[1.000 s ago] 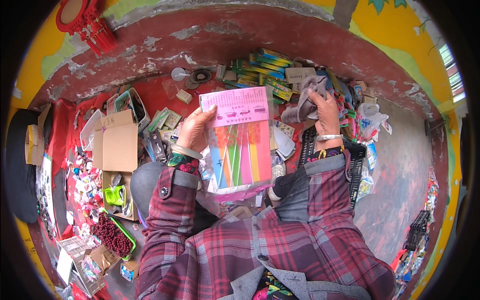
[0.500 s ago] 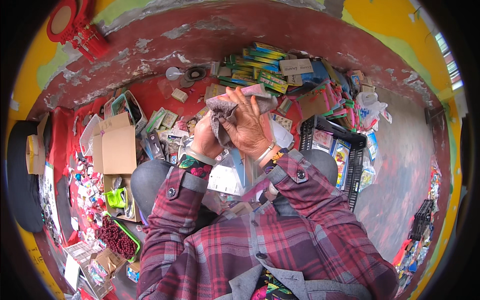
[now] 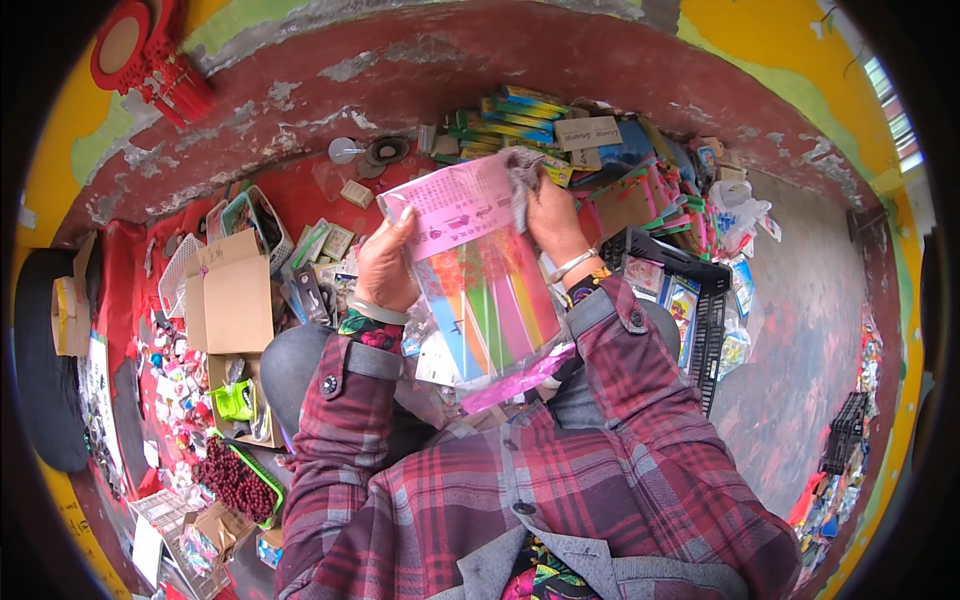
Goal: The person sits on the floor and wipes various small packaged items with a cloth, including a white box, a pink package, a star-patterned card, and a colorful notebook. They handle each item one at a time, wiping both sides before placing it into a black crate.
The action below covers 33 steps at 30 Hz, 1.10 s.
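A clear plastic packet (image 3: 462,205) with a pink printed top and bright multicoloured strips below is spread out in front of me. My left hand (image 3: 388,265) grips its left edge, thumb over the front. At the upper right corner, my right hand (image 3: 555,218) is closed around a crumpled grey cloth (image 3: 522,168), which presses against the packet's edge. Most of the right fingers are hidden behind the cloth and packet. Below the packet hangs a bright pink plastic strip (image 3: 515,382), over my lap.
An open cardboard box (image 3: 228,290) and white baskets (image 3: 275,220) stand on the left. To the right is a black crate (image 3: 708,335) holding packets. Piled boxes (image 3: 515,120) lie against the red wall. A green tray (image 3: 270,480) holds dark red beads (image 3: 230,480).
My hands have moved apart from their bunched position around the cloth. The packet has turned flat toward me, showing its printed front, and the cloth has shifted right with my right hand.
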{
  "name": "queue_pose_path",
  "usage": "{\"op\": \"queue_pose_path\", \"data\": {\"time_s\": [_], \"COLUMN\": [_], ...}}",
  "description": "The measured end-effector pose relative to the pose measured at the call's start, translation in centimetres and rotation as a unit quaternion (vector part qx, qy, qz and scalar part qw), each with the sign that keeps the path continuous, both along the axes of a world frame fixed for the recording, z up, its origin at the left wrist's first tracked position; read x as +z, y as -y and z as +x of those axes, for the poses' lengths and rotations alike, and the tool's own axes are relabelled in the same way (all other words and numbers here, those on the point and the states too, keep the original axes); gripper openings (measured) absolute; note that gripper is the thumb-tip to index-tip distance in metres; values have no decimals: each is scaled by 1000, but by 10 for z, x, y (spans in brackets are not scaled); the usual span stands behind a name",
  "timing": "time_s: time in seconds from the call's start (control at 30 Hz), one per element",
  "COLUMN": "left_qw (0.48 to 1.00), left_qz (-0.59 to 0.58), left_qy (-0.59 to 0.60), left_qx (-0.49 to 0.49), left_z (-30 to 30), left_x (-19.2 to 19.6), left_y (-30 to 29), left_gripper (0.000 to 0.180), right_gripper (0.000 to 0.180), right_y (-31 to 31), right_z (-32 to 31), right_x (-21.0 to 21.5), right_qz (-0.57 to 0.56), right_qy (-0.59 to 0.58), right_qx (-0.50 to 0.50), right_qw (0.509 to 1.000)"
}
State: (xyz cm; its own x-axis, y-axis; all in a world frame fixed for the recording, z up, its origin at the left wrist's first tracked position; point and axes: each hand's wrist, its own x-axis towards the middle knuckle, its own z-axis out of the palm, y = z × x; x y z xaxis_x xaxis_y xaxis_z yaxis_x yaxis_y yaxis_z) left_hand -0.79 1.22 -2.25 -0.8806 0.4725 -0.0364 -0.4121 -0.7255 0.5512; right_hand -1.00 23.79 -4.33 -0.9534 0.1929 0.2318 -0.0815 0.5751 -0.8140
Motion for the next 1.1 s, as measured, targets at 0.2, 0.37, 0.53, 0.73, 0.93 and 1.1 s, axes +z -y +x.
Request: {"op": "queue_pose_path", "data": {"time_s": [0.2, 0.37, 0.53, 0.73, 0.93, 1.1], "left_qw": [997, 996, 999, 994, 986, 903], "left_qz": [71, 74, -7, -109, -149, -324], "left_qy": [-3, -27, -33, -21, -69, -97], "left_qx": [-7, -28, -12, -10, 31, 266], "left_z": [-12, -10, -6, -5, -9, -9], "left_x": [-5, -2, 5, 2, -1, -27], "left_y": [19, 23, 18, 14, 0, -4], "left_gripper": [33, 33, 34, 34, 38, 40], "right_gripper": [40, 56, 53, 35, 39, 44], "right_y": [-40, -30, -14, -6, -5, 10], "right_z": [-2, 15, 19, 20, 19, 26], "right_x": [11, 52, 55, 39, 38, 42], "right_qz": [-591, -683, -716, -609, -541, -271], "right_qy": [51, 61, 73, 86, 28, -149], "right_qx": [45, 187, 231, 201, 102, 35], "right_qw": [803, 704, 654, 762, 834, 950]}}
